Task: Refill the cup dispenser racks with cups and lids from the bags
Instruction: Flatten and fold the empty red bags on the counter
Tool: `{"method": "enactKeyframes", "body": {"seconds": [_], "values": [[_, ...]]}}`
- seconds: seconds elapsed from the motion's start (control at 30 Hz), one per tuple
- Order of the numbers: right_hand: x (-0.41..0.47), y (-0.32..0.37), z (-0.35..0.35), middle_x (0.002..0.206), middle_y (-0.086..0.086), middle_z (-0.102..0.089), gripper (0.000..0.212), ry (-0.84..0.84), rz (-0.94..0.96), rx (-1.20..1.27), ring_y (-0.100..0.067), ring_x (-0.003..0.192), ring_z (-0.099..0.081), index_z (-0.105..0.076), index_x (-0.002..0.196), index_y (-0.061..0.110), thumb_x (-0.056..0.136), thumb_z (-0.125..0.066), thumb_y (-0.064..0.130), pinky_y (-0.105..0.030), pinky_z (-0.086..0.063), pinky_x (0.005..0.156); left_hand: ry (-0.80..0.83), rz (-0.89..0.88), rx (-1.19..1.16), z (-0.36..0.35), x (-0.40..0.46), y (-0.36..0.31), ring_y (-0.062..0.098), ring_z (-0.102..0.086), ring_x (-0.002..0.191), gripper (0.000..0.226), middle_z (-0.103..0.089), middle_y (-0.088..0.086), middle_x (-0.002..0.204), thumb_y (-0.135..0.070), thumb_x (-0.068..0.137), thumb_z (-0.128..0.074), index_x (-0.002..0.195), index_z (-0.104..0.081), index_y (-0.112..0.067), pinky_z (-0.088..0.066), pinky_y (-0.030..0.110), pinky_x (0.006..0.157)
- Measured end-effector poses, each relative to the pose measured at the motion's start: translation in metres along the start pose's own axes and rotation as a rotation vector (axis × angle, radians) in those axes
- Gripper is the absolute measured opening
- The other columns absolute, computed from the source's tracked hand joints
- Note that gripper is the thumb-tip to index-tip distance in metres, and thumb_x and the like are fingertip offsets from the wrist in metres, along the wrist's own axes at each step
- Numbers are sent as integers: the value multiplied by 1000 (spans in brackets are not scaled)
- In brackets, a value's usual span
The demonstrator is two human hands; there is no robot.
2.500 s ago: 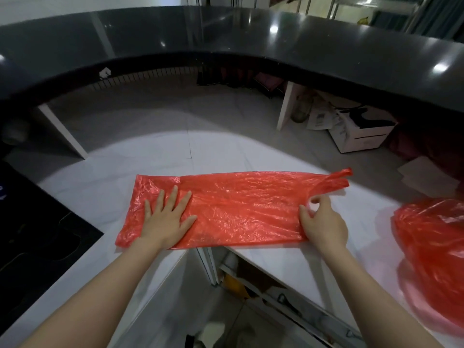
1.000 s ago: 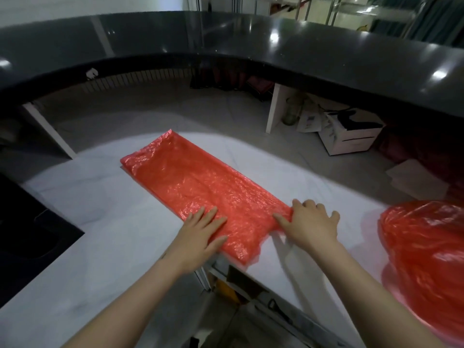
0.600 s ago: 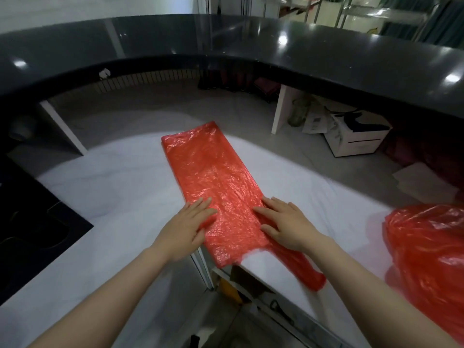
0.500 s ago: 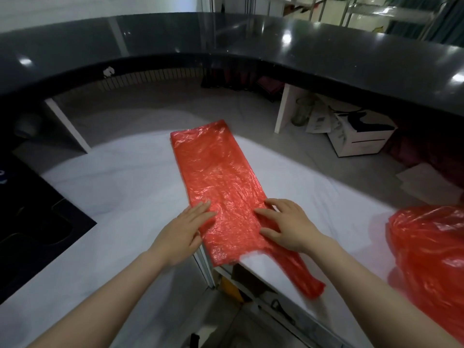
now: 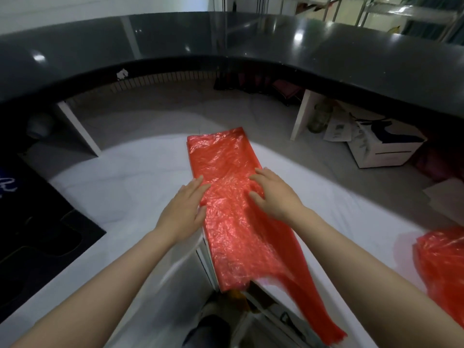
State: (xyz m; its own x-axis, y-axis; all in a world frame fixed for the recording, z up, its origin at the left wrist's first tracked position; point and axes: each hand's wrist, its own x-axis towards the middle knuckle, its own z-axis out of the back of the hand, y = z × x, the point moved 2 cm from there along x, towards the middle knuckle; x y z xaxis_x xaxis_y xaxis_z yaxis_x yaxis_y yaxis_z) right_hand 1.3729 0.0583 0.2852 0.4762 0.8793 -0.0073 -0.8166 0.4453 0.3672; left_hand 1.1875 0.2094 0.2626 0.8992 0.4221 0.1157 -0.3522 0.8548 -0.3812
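Both your hands lie flat on the empty bag (image 5: pixel 226 187), left hand (image 5: pixel 184 209) at its left edge, right hand (image 5: pixel 272 194) on top, smoothing it lengthwise across the bench (image 5: pixel 120 187), handles trailing over the near edge; another bag (image 5: pixel 444 262) sits at the right edge

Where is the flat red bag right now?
The flat red plastic bag lies in the middle of the head view on the white counter, pressed under both hands, its near end hanging over the counter's edge.

Flattened red plastic bag (image 5: pixel 233 209) lies lengthwise across white counter (image 5: pixel 130 182).
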Motion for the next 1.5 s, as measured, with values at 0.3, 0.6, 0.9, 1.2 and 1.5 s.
{"method": "enactKeyframes", "body": {"seconds": [0.3,0.6,0.9,1.2,1.5], "values": [[95,34,-22,159,-17,-9,71,25,-198,-59,-30,148,-3,-16,151,3,97,-45,37,-37,-4,120,28,-131,172,13,166,48,22,-12,147,60,-16,4,160,-12,91,-46,149,-30,-21,-7,35,119],[141,49,-65,159,-19,14,75,-2,-444,-38,-35,145,16,6,150,0,98,-34,38,-47,11,115,339,-424,246,-33,240,64,17,-2,148,54,-3,0,161,-31,102,-31,153,-13,-24,-4,33,118],[115,28,-75,159,-13,18,92,33,-456,-109,-27,145,21,8,153,15,88,-23,72,-54,14,115,305,-269,244,-41,229,83,20,0,148,59,0,2,161,-44,100,-25,153,-7,-26,0,36,119],[-12,-24,-65,157,-4,24,94,59,-478,-182,-22,143,25,18,150,27,78,-3,82,-49,14,115,291,-164,297,-32,215,89,22,-4,148,59,-3,5,161,-44,101,-26,153,-8,-23,-4,36,119],[-88,-54,-48,158,-5,23,92,74,-586,-151,-27,145,21,17,150,29,79,-8,83,-57,12,113,36,-211,331,-14,155,1,32,-12,146,67,-13,16,159,-31,96,-48,151,-19,-8,-10,43,118]]}}
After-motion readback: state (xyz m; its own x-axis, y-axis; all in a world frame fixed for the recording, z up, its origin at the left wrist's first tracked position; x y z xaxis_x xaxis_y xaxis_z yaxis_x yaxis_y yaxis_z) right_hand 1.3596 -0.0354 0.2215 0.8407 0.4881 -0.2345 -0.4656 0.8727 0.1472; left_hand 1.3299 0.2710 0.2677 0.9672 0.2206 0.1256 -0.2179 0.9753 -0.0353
